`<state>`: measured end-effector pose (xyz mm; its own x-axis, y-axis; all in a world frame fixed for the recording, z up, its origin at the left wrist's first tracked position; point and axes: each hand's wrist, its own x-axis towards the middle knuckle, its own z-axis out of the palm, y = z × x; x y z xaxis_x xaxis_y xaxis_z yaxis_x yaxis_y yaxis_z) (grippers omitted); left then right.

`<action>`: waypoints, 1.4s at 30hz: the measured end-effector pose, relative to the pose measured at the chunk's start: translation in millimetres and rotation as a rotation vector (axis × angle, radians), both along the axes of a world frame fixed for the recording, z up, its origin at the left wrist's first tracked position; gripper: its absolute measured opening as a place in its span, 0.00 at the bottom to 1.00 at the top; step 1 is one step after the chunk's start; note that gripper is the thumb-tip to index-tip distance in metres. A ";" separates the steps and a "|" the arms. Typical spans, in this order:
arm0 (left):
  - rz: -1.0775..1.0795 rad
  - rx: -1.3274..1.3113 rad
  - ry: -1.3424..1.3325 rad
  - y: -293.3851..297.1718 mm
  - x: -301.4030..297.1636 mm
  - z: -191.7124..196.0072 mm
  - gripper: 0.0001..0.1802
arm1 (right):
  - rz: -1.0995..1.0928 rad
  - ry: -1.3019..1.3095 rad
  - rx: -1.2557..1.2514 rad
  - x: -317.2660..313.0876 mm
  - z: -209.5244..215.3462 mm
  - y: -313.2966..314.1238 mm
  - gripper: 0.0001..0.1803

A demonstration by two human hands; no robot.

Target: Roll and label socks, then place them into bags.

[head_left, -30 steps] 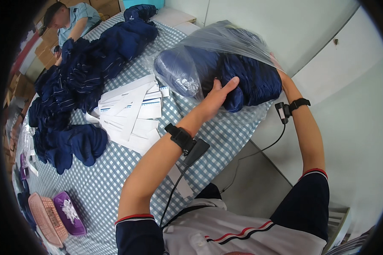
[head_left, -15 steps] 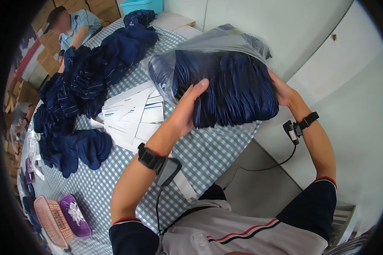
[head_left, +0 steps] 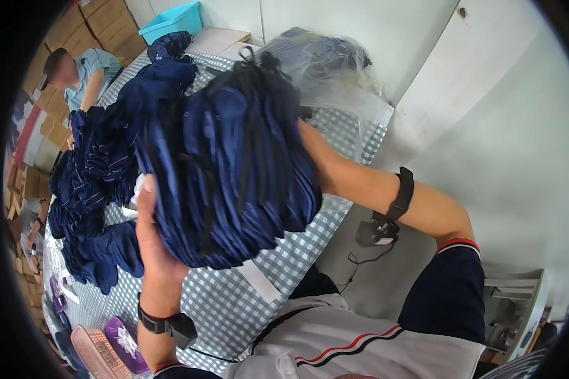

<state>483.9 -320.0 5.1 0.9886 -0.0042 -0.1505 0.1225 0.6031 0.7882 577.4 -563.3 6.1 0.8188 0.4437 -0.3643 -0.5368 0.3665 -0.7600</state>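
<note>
The bundle (head_left: 227, 177) of navy cloth is lifted above the tabletop (head_left: 234, 297), left hand (head_left: 153, 243) cupping its lower-left edge; right grip hidden behind it.

A bundle of garments (head_left: 227, 170) is held up above the table's (head_left: 234, 303) near edge, the left hand (head_left: 152, 246) under its left side. Behind it, a clear plastic bag (head_left: 335, 76) lies at the far right corner. Piled garments (head_left: 95, 183) run along the left side; two small baskets (head_left: 104, 344) sit at the near left corner.
</note>
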 end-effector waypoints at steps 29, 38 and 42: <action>0.088 0.359 -0.179 -32.3 199.9 -34.8 0.52 | 0.057 -0.897 -1.058 245.0 47.0 -42.0 0.41; 0.381 0.715 -0.235 -44.0 214.3 -47.7 0.50 | 0.007 -1.258 -1.282 254.7 17.2 -30.6 0.46; 0.457 0.687 -0.153 -32.0 197.2 -43.4 0.43 | -0.171 -1.276 -1.165 234.7 30.1 -34.3 0.43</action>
